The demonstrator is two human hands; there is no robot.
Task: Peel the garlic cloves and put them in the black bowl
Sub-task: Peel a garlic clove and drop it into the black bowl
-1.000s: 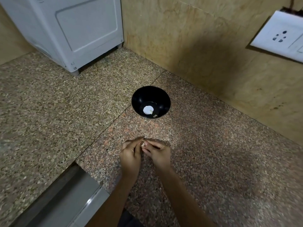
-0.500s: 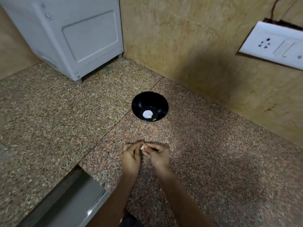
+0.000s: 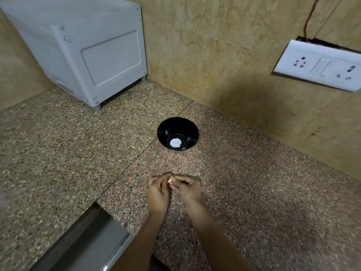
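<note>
A small pale garlic clove is pinched between the fingertips of both hands, just above the granite counter. My left hand holds it from the left and my right hand from the right, fingers curled. Beyond the hands stands the black bowl, upright, with a white piece and a tiny pale bit lying at its bottom. Most of the clove is hidden by my fingers.
A grey-white appliance stands in the far left corner. A tiled wall runs behind the bowl, with a white socket plate at the right. A steel sink edge opens at the near left of the counter.
The camera view has tilted up a little, showing more wall. Both hands stay together on the clove in the same spot; the bowl has not moved.
</note>
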